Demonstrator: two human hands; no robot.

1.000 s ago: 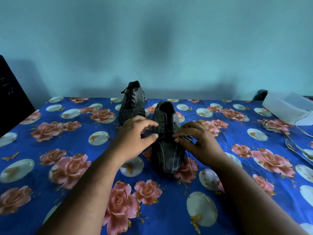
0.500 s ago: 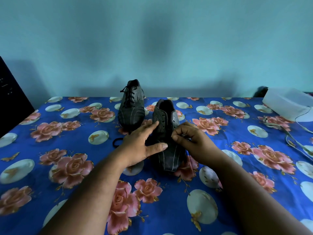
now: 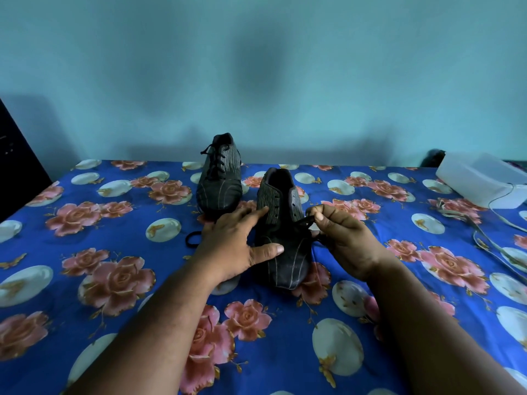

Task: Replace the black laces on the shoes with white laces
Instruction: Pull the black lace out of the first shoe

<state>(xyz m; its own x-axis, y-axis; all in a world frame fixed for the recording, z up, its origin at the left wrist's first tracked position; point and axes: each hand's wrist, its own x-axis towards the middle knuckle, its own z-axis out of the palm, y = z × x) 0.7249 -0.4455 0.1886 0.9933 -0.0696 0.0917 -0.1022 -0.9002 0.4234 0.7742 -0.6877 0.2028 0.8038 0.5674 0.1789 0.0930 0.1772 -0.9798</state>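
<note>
Black lace (image 3: pixel 309 222) runs out of the lower eyelets of the near shoe (image 3: pixel 281 229), which lies at the centre of the floral cloth (image 3: pixel 85 280). The right hand (image 3: pixel 342 238) pinches the lace between thumb and fingers. The left hand (image 3: pixel 236 240) lies open, flat against the shoe's side, gripping nothing. Risk: a hard pull may drag the shoe if this bracing slips. The lace tip may snag in an eyelet.
</note>
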